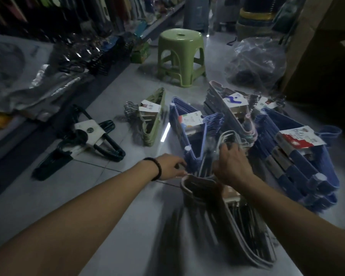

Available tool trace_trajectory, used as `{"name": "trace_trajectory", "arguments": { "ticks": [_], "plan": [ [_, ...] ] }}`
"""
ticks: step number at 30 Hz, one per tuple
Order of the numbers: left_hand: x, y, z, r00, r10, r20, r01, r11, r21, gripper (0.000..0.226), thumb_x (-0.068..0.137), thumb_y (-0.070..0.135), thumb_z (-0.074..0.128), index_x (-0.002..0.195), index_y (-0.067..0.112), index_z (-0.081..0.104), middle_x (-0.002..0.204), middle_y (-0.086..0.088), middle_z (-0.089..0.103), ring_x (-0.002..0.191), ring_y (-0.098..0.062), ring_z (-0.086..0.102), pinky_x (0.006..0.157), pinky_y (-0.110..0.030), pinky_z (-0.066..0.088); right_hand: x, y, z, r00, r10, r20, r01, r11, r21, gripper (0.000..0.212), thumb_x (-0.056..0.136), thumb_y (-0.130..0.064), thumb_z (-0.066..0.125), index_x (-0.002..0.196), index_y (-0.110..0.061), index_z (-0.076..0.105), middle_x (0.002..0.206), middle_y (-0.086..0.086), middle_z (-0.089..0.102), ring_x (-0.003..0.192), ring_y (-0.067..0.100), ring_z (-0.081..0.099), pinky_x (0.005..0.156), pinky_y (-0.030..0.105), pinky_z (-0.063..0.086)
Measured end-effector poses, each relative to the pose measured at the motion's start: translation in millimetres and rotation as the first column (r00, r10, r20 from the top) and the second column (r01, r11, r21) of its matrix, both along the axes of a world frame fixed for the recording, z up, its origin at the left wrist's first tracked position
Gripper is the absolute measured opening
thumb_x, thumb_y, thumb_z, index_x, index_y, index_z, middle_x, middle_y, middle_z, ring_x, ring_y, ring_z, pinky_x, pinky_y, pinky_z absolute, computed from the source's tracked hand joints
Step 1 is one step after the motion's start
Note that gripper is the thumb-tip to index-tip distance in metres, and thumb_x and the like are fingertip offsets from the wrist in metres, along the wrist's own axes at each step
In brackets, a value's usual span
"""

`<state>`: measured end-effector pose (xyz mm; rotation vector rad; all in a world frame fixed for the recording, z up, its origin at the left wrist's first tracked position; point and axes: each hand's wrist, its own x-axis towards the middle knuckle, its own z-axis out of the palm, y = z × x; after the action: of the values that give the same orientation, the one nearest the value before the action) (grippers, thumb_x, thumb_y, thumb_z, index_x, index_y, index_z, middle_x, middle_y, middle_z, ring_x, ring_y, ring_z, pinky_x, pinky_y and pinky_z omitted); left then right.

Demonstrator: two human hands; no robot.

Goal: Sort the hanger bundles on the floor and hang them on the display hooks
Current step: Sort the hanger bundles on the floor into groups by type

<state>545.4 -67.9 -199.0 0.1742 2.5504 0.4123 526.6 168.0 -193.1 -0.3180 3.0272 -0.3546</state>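
The grey hanger bundle (233, 226) stands on edge on the pale tiled floor (127, 206) right in front of the person. It is a thick pack of triangular, matte-coated hangers, streaked by motion blur, with a paper card tucked among them. Its thin wire hooks (228, 136) rise at the far end, and the right hand (232, 168) has its fingers curled over them in a grasp. The left hand (170, 166) reaches to the bundle's near-left corner, close to the blue bundle (187, 136); whether its fingers pinch anything cannot be told. A black beaded bracelet (157, 170) circles that wrist. The blue bundle is one triangular pack with a white printed card, lying just beyond the hands. Left of it lies one light-green bundle (155, 124) with silvery metal hooks. Behind it a pale pink bundle (225, 104) carries a white card with a blue mark. At the right a stack of blue bundles (299, 166), several deep, bears a red-and-white label. Farther left lies one dark-green bundle (106, 140) with a white card band. Beyond them stand one light-green plastic stool (180, 54) with a hole in its round seat, one crumpled clear plastic bag (255, 60) and a brown cardboard box (311, 46).
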Motion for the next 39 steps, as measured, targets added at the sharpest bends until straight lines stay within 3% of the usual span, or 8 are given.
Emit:
{"name": "trace_trajectory", "arguments": {
  "ticks": [5,9,14,19,24,30,35,39],
  "plan": [
    [18,-110,6,0.968,0.243,-0.064,-0.250,0.957,-0.149,0.038,0.099,0.049,0.061,0.129,0.027,0.066,0.127,-0.001,0.068,0.112,-0.020,0.064,0.099,-0.032,0.052,2,-92,-3,0.952,0.268,0.145,-0.265,0.963,-0.039,0.040,0.095,-0.044,0.062,0.126,-0.019,0.056,0.127,0.012,0.057,0.111,0.030,0.059,0.095,0.048,0.054],
    [44,-179,-20,0.908,0.417,-0.051,-0.419,0.893,-0.165,0.050,0.099,0.042,0.063,0.144,0.021,0.054,0.150,-0.007,0.048,0.132,-0.026,0.053,0.111,-0.035,0.045,14,-151,-18,0.896,0.379,0.230,-0.379,0.924,-0.045,0.046,0.099,-0.047,0.061,0.136,-0.020,0.054,0.132,0.010,0.058,0.116,0.028,0.059,0.099,0.041,0.051],
    [42,-226,-57,0.878,0.460,-0.133,-0.476,0.869,-0.134,0.066,0.096,0.033,0.069,0.154,0.021,0.041,0.170,0.003,0.017,0.148,-0.030,0.037,0.123,-0.042,0.032,32,-197,-41,0.903,0.339,0.265,-0.316,0.940,-0.127,0.048,0.100,-0.047,0.059,0.139,-0.020,0.052,0.132,0.009,0.054,0.112,0.025,0.057,0.092,0.034,0.046],
    [10,-228,-75,0.840,0.540,-0.059,-0.541,0.823,-0.171,0.095,0.098,0.029,0.067,0.164,0.010,0.001,0.172,-0.001,-0.006,0.152,-0.034,0.029,0.123,-0.043,0.030,56,-204,-52,0.929,0.267,0.257,-0.195,0.942,-0.274,0.063,0.098,-0.045,0.063,0.148,-0.022,0.033,0.148,0.010,0.033,0.119,0.026,0.055,0.098,0.032,0.047],
    [7,-218,-96,0.858,0.485,-0.166,-0.513,0.807,-0.292,0.085,0.095,0.025,0.069,0.159,0.006,0.016,0.165,-0.014,0.015,0.143,-0.036,0.037,0.119,-0.043,0.036,59,-197,-54,0.940,0.185,0.286,-0.088,0.943,-0.321,0.056,0.099,-0.043,0.062,0.145,-0.023,0.038,0.144,0.008,0.037,0.106,0.018,0.054,0.090,0.027,0.043],
    [36,-220,-99,0.776,0.621,0.112,-0.602,0.782,-0.160,0.082,0.091,0.029,0.065,0.156,0.031,0.016,0.155,-0.017,0.039,0.136,-0.037,0.048,0.112,-0.049,0.045,71,-200,-70,0.873,0.199,0.445,-0.058,0.949,-0.311,0.053,0.097,-0.046,0.062,0.142,-0.023,0.045,0.139,0.009,0.048,0.105,0.020,0.060,0.092,0.032,0.050],
    [73,-211,-65,0.746,0.394,0.536,-0.439,0.897,-0.048,0.058,0.083,0.031,0.083,0.131,0.031,0.050,0.107,-0.007,0.078,0.086,-0.026,0.075,0.090,-0.051,0.062,84,-200,-77,0.856,0.191,0.480,-0.063,0.961,-0.269,0.053,0.098,-0.048,0.061,0.140,-0.019,0.049,0.137,0.012,0.055,0.115,0.023,0.060,0.098,0.036,0.052],
    [118,-173,-67,0.593,0.191,0.782,-0.374,0.926,0.057,0.059,0.095,0.025,0.072,0.142,0.050,0.046,0.115,-0.003,0.076,0.100,-0.024,0.071,0.101,-0.051,0.055,101,-198,-93,0.822,0.181,0.540,-0.051,0.967,-0.248,0.057,0.094,-0.055,0.062,0.134,-0.017,0.050,0.127,0.011,0.060,0.108,0.026,0.063,0.094,0.044,0.056]
  ]
}}
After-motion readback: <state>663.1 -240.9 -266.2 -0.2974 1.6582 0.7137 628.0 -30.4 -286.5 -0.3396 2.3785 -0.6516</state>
